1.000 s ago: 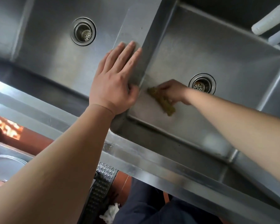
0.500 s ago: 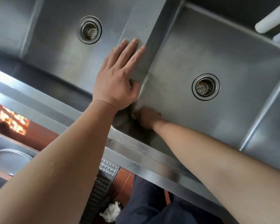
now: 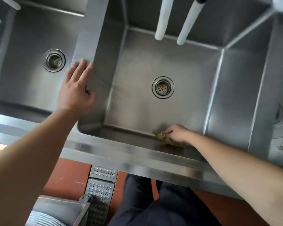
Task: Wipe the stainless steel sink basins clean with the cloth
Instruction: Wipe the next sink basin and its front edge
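Below me are two stainless steel basins. The middle basin (image 3: 137,111) has a round drain (image 3: 163,87) in its floor. My right hand (image 3: 177,133) is down at this basin's near edge, shut on a yellow-green cloth (image 3: 161,135) pressed into the seam where floor meets front wall. My left hand (image 3: 76,88) lies flat, fingers apart, on the steel divider (image 3: 95,30) between the basins, holding nothing. The left basin (image 3: 23,79) has its own drain (image 3: 54,60).
Two white faucet tubes (image 3: 173,18) hang over the middle basin's back. The steel front rim (image 3: 121,154) runs across below. A third compartment's wall (image 3: 260,95) lies to the right. Perforated metal floor grates (image 3: 101,190) and my dark trousers (image 3: 162,204) are beneath.
My right hand has slid the cloth rightward along the front seam, away from the near-left corner. The view has shifted, and my left hand stays on the divider.
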A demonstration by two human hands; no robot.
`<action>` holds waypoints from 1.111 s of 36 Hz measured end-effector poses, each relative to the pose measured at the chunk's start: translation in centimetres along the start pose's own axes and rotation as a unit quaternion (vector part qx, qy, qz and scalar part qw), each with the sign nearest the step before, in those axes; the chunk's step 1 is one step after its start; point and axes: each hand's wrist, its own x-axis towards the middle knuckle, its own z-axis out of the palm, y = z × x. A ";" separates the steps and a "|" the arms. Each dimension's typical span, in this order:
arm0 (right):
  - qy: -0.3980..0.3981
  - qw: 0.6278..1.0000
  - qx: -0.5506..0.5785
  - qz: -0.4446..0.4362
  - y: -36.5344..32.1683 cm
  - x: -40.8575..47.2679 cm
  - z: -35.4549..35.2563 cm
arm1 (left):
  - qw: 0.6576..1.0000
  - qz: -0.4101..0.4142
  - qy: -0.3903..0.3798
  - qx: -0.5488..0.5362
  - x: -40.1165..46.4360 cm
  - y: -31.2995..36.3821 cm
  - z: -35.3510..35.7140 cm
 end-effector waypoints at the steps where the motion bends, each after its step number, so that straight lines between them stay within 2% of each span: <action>1: 0.021 0.999 0.049 -0.005 0.0 -1.3 -0.6 | 1.000 -0.009 -0.014 -0.002 0.1 0.2 -0.1; 3: 0.050 0.985 0.165 -0.024 0.1 -3.8 -1.7 | 0.998 -0.040 -0.048 0.007 0.3 1.0 -0.6; 6: 0.063 0.931 0.355 -0.053 -0.1 -8.2 -3.6 | 0.991 -0.095 -0.078 0.050 -0.1 4.7 -1.4; 8: 0.069 0.892 0.438 -0.083 -0.1 -10.9 -4.6 | 0.989 -0.129 -0.076 0.001 -1.3 9.1 -2.0; 10: 0.081 0.865 0.483 -0.112 0.1 -13.3 -5.3 | 0.977 -0.139 -0.115 -0.110 -3.1 14.0 -2.3; 14: 0.091 0.819 0.545 -0.150 1.3 -17.2 -5.9 | 0.930 -0.101 -0.230 -0.268 -7.1 22.2 -2.5; 17: -0.002 0.776 0.594 -0.214 3.0 -19.0 -6.3 | 0.893 -0.081 -0.277 -0.344 -8.6 26.2 -2.4; 20: -0.097 0.749 0.599 -0.268 4.5 -20.3 -6.9 | 0.811 -0.103 -0.353 -0.456 -8.8 28.2 -2.6; 21: -0.093 0.753 0.593 -0.269 4.7 -20.7 -7.1 | 0.798 -0.105 -0.363 -0.469 -8.8 28.6 -2.8; 22: -0.070 0.763 0.587 -0.260 4.9 -20.9 -7.2 | 0.800 -0.107 -0.366 -0.463 -9.0 28.8 -2.8; 25: 0.046 0.803 0.559 -0.202 5.6 -21.1 -6.8 | 0.808 -0.139 -0.366 -0.441 -9.5 28.9 -2.6; 27: 0.071 0.805 0.558 -0.191 5.8 -21.1 -6.0 | 0.798 -0.165 -0.377 -0.441 -9.6 28.7 -2.4; 30: 0.073 0.796 0.567 -0.199 5.7 -21.3 -4.8 | 0.761 -0.183 -0.409 -0.468 -9.5 27.9 -2.4; 32: 0.108 0.799 0.561 -0.189 5.4 -20.9 -4.1 | 0.732 -0.208 -0.429 -0.486 -9.2 27.3 -2.3; 37: 0.310 0.841 0.439 -0.057 5.8 -18.5 -2.5 | 0.676 -0.281 -0.445 -0.516 -7.2 25.5 -1.0; 39: 0.385 0.849 0.357 -0.058 6.2 -18.1 -1.8 | 0.675 -0.311 -0.426 -0.516 -5.8 24.6 0.1; 40: 0.421 0.848 0.313 -0.070 6.3 -18.1 -1.5 | 0.686 -0.324 -0.410 -0.507 -5.0 24.2 0.9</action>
